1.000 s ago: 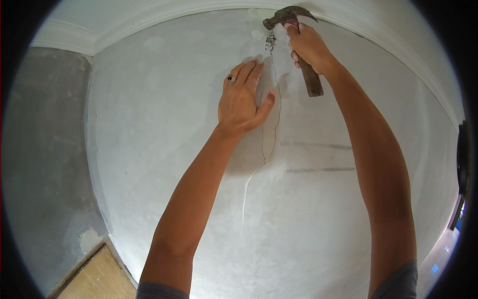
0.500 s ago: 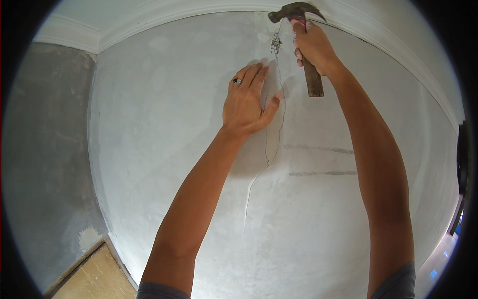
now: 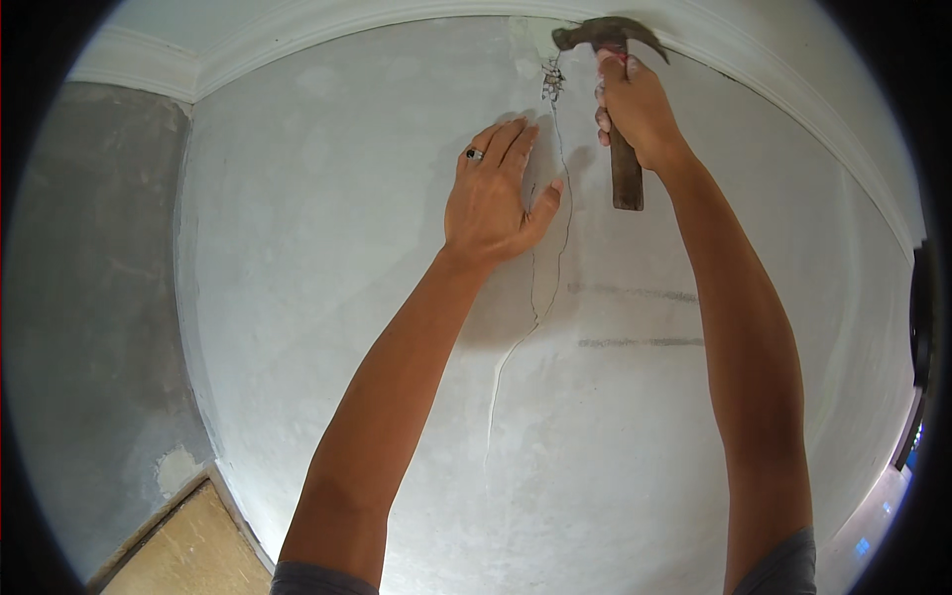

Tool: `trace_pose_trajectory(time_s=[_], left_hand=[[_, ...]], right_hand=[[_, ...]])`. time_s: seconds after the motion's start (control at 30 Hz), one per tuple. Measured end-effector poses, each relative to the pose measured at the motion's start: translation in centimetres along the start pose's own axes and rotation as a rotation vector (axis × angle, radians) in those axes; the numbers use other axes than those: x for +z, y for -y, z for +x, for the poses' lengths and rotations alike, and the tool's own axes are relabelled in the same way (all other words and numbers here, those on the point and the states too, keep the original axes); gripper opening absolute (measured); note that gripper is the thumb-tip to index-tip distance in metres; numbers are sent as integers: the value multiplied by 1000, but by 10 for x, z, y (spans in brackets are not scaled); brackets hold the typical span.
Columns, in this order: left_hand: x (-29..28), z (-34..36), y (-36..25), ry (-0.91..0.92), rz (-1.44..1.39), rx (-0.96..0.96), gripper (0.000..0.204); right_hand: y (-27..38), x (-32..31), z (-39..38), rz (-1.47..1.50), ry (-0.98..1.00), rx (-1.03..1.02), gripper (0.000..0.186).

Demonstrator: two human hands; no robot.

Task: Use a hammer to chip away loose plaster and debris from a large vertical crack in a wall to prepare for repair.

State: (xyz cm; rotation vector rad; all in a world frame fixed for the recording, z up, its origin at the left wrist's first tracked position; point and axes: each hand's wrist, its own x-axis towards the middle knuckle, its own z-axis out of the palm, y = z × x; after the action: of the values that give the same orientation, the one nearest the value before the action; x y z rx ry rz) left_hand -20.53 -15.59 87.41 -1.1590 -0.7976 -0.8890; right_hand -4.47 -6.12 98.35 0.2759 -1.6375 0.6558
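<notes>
My left hand (image 3: 496,193), with a ring on one finger, lies against the grey plastered wall (image 3: 327,198), fingers stretched and thumb out, left of a long jagged crack (image 3: 566,228). My right hand (image 3: 640,114) is closed round the wooden handle of a claw hammer (image 3: 627,178). The hammer's dark head is just above and right of a chipped, broken spot (image 3: 552,81) at the top of the crack; whether it touches the wall I cannot tell. A thinner crack runs beside the main one, below my left hand.
White moulding (image 3: 278,30) runs along the wall's top. A darker side wall (image 3: 94,258) is at left, above a framed tan wooden panel (image 3: 188,540). Two dark smudged streaks (image 3: 635,342) mark the wall at right. A dark object (image 3: 918,317) is at the far right edge.
Over the last second my right hand and the hammer have shifted a little to the right, and slightly downward since half a second ago. My left hand stays against the wall.
</notes>
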Motion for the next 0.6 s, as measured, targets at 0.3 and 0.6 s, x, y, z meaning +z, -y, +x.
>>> trace_pose_trajectory(time_s=[0.3,0.6], left_hand=[[1,1,-1,23,-16,-7,62],[2,1,-2,35,6,5,62]], right_hand=[[2,1,-3,-146,83,57,40],[-2,-5,0,-179,-1,-4,41]])
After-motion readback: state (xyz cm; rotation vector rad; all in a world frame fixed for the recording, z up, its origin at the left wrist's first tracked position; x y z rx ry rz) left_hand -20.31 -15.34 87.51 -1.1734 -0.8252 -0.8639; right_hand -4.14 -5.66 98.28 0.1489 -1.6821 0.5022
